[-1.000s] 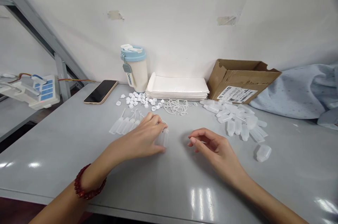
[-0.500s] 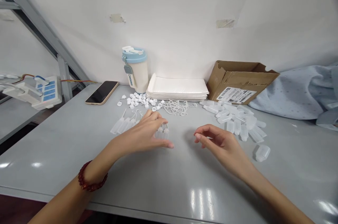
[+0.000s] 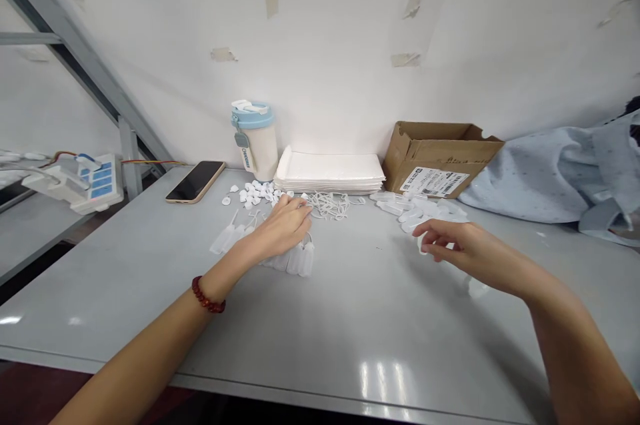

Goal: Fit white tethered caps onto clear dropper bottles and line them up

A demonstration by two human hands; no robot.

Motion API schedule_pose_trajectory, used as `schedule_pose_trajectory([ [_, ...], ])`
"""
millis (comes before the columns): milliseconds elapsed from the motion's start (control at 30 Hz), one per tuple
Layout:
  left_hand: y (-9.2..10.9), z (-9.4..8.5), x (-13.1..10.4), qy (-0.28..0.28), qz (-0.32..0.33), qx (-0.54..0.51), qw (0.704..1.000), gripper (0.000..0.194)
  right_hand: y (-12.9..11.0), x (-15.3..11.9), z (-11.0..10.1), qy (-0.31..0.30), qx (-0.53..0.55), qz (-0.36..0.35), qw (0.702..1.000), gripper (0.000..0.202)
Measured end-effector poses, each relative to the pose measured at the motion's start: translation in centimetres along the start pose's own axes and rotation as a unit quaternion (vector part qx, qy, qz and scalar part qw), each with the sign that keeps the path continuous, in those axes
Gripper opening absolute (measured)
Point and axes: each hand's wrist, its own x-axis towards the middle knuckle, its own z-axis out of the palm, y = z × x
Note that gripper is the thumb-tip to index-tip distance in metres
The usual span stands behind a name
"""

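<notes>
My left hand [image 3: 286,225] is closed at the seam between a heap of small white caps [image 3: 253,193] and a pile of thin curly white tubes [image 3: 333,205]. What its fingertips hold is hidden. Below that hand lies a row of small translucent plastic bottles with thin tubes at their tops [image 3: 300,259]; more of the same kind [image 3: 227,236] lie to its left, partly covered by the hand. At the near edge of a pile of loose translucent bottles [image 3: 420,206], my right hand [image 3: 447,243] pinches a small translucent bottle [image 3: 421,246], mostly covered by the fingers.
Along the wall stand a cream tumbler with blue lid [image 3: 261,145], a stack of white padded envelopes [image 3: 330,171] and an open cardboard box [image 3: 435,161]. A phone [image 3: 196,181] lies left, near a power strip [image 3: 95,181]. Light blue fabric [image 3: 545,175] rests at right.
My left hand has moved off the bottle row up to the caps and tubes, its fingers drawing together. My right hand has gone right to the loose bottles and taken one. The view has shifted slightly.
</notes>
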Motion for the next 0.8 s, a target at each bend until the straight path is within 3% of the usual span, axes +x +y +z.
schedule_pose_trajectory([
  [133,0.1,-0.2,0.4,-0.003,0.004,0.007,1.000,0.034,1.5,-0.2,-1.6,0.004,-0.053,0.068,0.996,0.011],
  [233,0.4,-0.4,0.3,-0.002,0.006,0.009,1.000,0.035,2.1,-1.0,-2.7,-0.053,-0.050,0.120,0.990,0.006],
  [367,0.9,-0.5,-0.1,0.024,0.004,-0.002,1.000,0.037,2.6,-2.2,-3.7,-0.142,0.004,0.155,0.978,0.020],
  [533,1.1,-0.6,-0.7,0.091,-0.003,-0.045,0.995,0.038,3.3,-2.5,-3.9,-0.170,0.004,0.206,0.964,0.029],
  [800,1.6,-1.2,-1.5,0.178,-0.046,-0.185,0.965,0.022,3.7,-1.4,-2.9,-0.164,-0.009,0.188,0.968,0.021],
])
